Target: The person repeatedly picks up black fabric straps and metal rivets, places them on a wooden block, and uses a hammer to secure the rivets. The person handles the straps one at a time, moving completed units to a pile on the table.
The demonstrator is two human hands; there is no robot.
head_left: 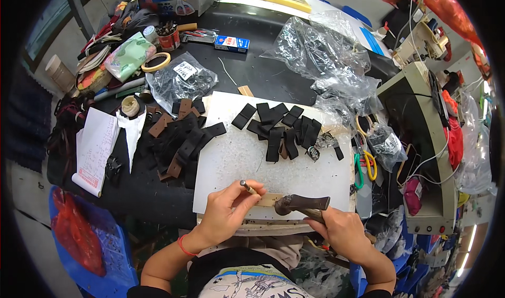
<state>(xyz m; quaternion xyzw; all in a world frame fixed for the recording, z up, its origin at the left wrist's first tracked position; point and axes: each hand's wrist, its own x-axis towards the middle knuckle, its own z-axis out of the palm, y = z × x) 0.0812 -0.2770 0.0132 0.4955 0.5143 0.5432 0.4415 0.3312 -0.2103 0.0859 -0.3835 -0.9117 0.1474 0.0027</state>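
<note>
My left hand [227, 209], with a red cord at the wrist, pinches a short metal punch [248, 187] between thumb and fingers, tilted over the white board [231, 161]. Under it, a tan strip [268, 199] lies near the board's front edge. My right hand [343, 231] is wrapped round the handle of a hammer [307, 203]. The dark hammer head is just right of the punch, apart from it. Farther up the board lie several black strap loops [273, 143]. A pile of black and brown straps [184, 140] sits at the board's left. The punch's lower tip is hidden by my fingers.
An open notebook [97, 145] and a tape roll [130, 106] are at the left. Clear plastic bags [321, 51] spread over the far right. Scissors with green and yellow handles [366, 166] lie right of the board. A grey machine housing [421, 156] stands beyond them.
</note>
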